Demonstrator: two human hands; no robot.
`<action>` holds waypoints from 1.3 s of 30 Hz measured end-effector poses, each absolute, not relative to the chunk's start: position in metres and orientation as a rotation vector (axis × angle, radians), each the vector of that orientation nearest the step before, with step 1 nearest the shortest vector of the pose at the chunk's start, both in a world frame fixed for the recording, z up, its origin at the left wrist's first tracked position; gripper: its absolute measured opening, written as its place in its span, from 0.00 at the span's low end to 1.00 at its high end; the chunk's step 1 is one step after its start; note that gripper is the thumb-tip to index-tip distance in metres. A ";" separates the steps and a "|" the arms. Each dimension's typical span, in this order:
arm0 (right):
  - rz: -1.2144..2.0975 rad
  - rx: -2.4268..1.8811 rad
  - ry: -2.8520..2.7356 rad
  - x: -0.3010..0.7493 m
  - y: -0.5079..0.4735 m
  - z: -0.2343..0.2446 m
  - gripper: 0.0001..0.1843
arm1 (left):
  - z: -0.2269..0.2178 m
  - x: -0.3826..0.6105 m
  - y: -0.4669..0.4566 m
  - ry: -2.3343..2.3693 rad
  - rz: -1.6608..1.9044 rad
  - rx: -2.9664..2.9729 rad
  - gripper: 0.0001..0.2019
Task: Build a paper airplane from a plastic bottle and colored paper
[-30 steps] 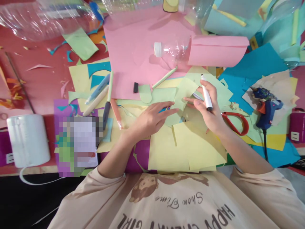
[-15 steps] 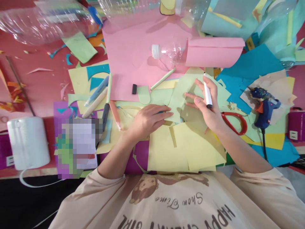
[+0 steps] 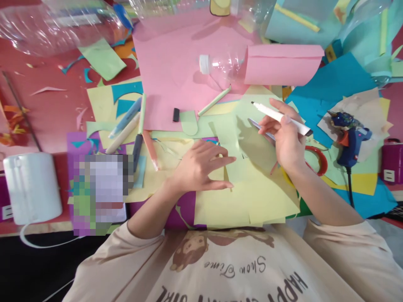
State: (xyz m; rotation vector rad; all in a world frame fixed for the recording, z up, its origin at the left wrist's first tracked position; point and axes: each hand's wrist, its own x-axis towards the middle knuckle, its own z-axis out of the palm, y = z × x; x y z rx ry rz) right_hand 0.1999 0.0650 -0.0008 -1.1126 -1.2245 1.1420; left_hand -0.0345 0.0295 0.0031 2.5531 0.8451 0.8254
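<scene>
My left hand (image 3: 201, 165) lies on a stack of light green and yellow paper (image 3: 245, 167), fingers spread, pinning a light green sheet down. My right hand (image 3: 285, 136) is closed around a white marker (image 3: 278, 117) with a black tip that points up and left over the green sheet. A thin pale object, maybe a second pen (image 3: 261, 129), also sticks out from under those fingers. The marker's black cap (image 3: 175, 114) rests on the pink sheet (image 3: 176, 71) to the left.
A clear plastic bottle (image 3: 223, 67) lies half inside a pink paper roll (image 3: 283, 65). Red-handled scissors (image 3: 316, 161) and a blue glue gun (image 3: 349, 136) sit at the right. Rolled paper sticks (image 3: 132, 126) lie left, a white tape roll (image 3: 31, 186) far left.
My right hand lifted and turned the marker from upright to nearly level, tip pointing left. My left hand slid down and right, spreading over the green sheet, which now lies flatter.
</scene>
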 end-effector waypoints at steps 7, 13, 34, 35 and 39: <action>1.262 -1.054 -1.204 0.199 0.061 0.001 0.15 | -0.004 -0.028 0.026 1.383 0.668 2.486 0.25; 1.265 -1.077 -1.338 0.198 0.059 0.004 0.14 | -0.011 -0.022 0.024 1.365 0.522 2.477 0.34; 1.462 -1.287 -1.596 0.186 0.051 0.014 0.08 | -0.013 -0.015 0.034 1.421 0.468 2.288 0.59; 1.452 -1.288 -1.617 0.186 0.051 0.013 0.09 | -0.014 -0.016 0.034 1.422 0.476 2.288 0.59; 1.424 -1.298 -1.672 0.186 0.051 0.014 0.11 | -0.016 -0.016 0.033 1.415 0.519 2.302 0.59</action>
